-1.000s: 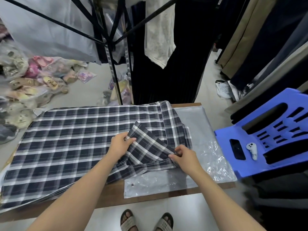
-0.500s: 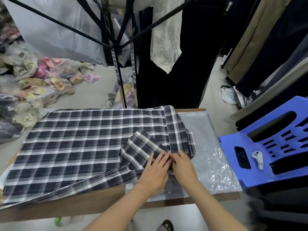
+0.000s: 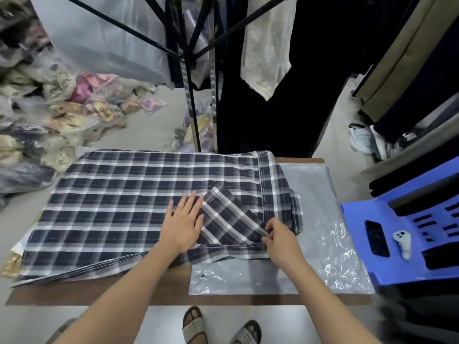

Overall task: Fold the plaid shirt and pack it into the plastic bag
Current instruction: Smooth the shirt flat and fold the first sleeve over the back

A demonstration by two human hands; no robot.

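A navy-and-white plaid shirt point(image 3: 124, 202) lies spread flat across the wooden table point(image 3: 164, 289). Its short sleeve point(image 3: 228, 219) is folded diagonally onto the body at the right. My left hand point(image 3: 182, 224) lies flat on the shirt with fingers spread, pressing at the sleeve's left edge. My right hand point(image 3: 279, 240) pinches the shirt's edge by the sleeve at the near right. A clear plastic bag point(image 3: 323, 244) lies flat on the table under the shirt's right end and reaches to the table's right edge.
A blue plastic stool point(image 3: 402, 244) stands at the right, holding a black phone point(image 3: 376, 238) and a small grey controller point(image 3: 402, 243). A black clothes rack point(image 3: 191, 70) with hanging garments stands behind the table. Bagged goods point(image 3: 37, 108) are piled on the floor at left.
My left hand has slid left from beside the right hand and now lies flat on the shirt. The folded sleeve lies flatter. My right hand stays at the near right edge.
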